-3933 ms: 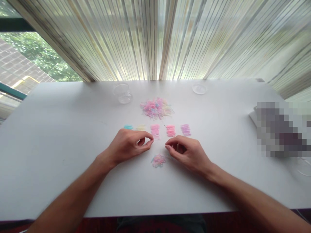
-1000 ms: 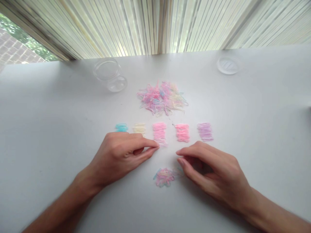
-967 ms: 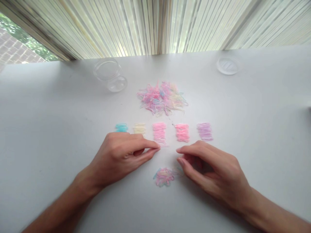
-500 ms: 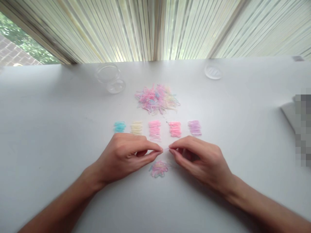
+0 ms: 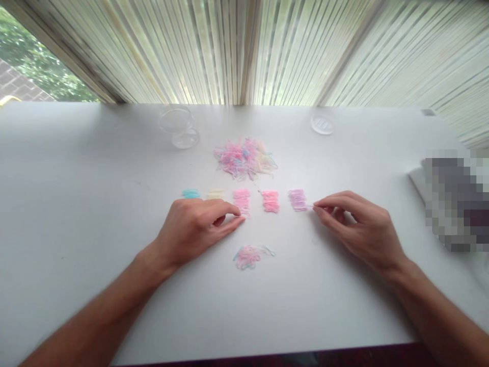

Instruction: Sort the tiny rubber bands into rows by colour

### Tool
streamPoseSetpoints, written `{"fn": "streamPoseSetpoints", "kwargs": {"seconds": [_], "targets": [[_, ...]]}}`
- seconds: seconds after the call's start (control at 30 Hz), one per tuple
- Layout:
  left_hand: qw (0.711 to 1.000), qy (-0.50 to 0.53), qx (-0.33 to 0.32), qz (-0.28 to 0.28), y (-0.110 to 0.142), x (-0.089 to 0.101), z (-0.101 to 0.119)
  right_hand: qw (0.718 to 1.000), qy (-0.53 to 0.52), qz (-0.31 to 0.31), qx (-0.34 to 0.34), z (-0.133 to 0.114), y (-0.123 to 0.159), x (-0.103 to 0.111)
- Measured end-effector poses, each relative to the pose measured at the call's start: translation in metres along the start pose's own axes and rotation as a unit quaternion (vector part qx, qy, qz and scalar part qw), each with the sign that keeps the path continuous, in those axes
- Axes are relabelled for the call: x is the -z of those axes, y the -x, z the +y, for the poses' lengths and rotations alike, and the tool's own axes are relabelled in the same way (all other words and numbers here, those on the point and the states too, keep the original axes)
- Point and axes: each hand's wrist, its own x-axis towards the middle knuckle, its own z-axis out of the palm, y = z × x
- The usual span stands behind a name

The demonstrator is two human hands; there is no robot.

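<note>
My right hand (image 5: 353, 224) pinches a thin purple rubber band (image 5: 309, 206), which reaches to the lower right edge of the lavender row of bands (image 5: 297, 200). My left hand (image 5: 200, 219) is closed in a pinch at the lower end of the light pink row (image 5: 241, 200). Whether a band is between its fingertips is too small to tell. A coral pink row (image 5: 271, 202) lies between the two hands. Behind my left hand, the blue row (image 5: 191, 193) and cream row (image 5: 215, 194) are partly hidden. A small mixed pile of bands (image 5: 248, 256) lies nearer me.
A larger heap of pastel bands (image 5: 245, 159) lies beyond the rows. Clear round containers (image 5: 176, 120) stand back left, and a clear lid (image 5: 322, 124) lies back right. A blurred-out object (image 5: 451, 204) is at the right on the white table (image 5: 95, 204).
My hands have drawn apart. The right moved rightward with the purple band to the lavender row; the left shifted slightly left and up, onto the light pink row. The camera view shifted a little.
</note>
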Motion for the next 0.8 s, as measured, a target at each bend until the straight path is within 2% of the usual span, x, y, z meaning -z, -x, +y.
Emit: {"fn": "streamPoseSetpoints", "kwargs": {"seconds": [0.27,0.43,0.67,0.8], "targets": [[1.0,0.0,0.017,0.006,-0.002,-0.004,0.002,1.0,0.004,0.001,0.027,0.0,-0.002,-0.01],[1.0,-0.006,0.023,0.004,-0.002,-0.004,0.003,1.0,0.011,0.0,0.011,0.001,0.0,-0.009],[0.999,0.013,-0.025,0.015,-0.001,0.0,0.0,0.999,0.019,0.028,0.005,-0.001,0.001,-0.009],[0.997,0.049,-0.045,-0.027,0.0,0.008,-0.001,0.998,0.027,0.039,0.042,-0.009,0.002,-0.007]]}}
